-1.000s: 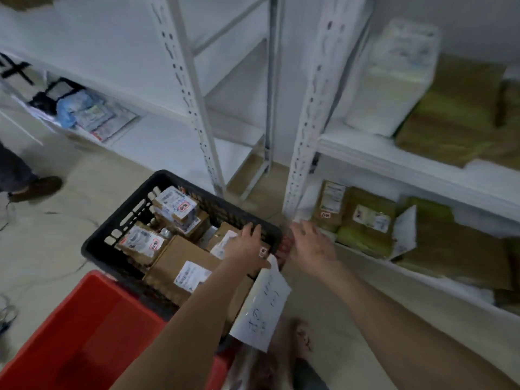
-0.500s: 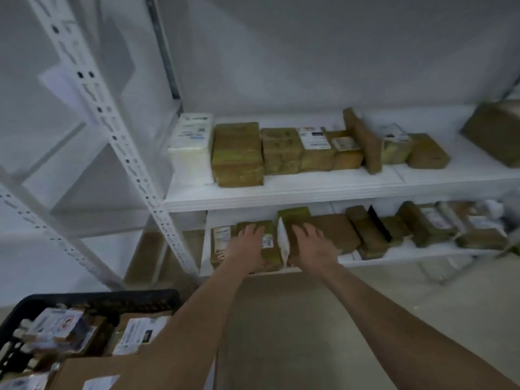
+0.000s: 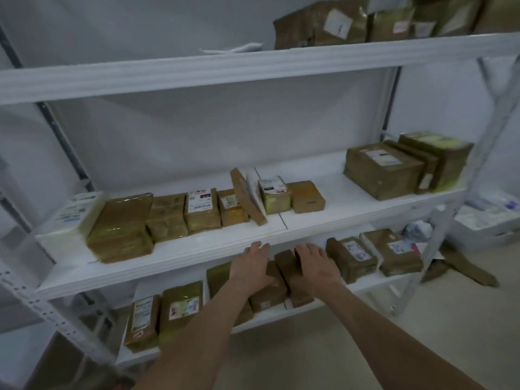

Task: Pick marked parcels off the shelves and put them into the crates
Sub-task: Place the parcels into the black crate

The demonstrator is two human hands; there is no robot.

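Note:
Both my hands reach over the lower shelf [image 3: 365, 285] of a white rack. My left hand [image 3: 251, 264] lies flat with straight fingers over a brown parcel [image 3: 267, 296]. My right hand [image 3: 315, 266] rests on an upright brown parcel [image 3: 287, 264] beside it, fingers relaxed. Neither hand grips anything. Left of them stand two labelled parcels, one [image 3: 142, 319] with a small red mark and one [image 3: 183, 305] with a coloured label. No crate is in view.
The middle shelf [image 3: 197, 249] holds a row of brown parcels [image 3: 202, 211] and a large box [image 3: 382, 170] at the right. More parcels [image 3: 320, 23] sit on the top shelf. Further labelled parcels [image 3: 351, 257] lie right of my hands. Floor lies below.
The view has swung up and right, away from the black and red crates, which left the frame. Both hands moved from the crate's edge to the parcels on the lower shelf.

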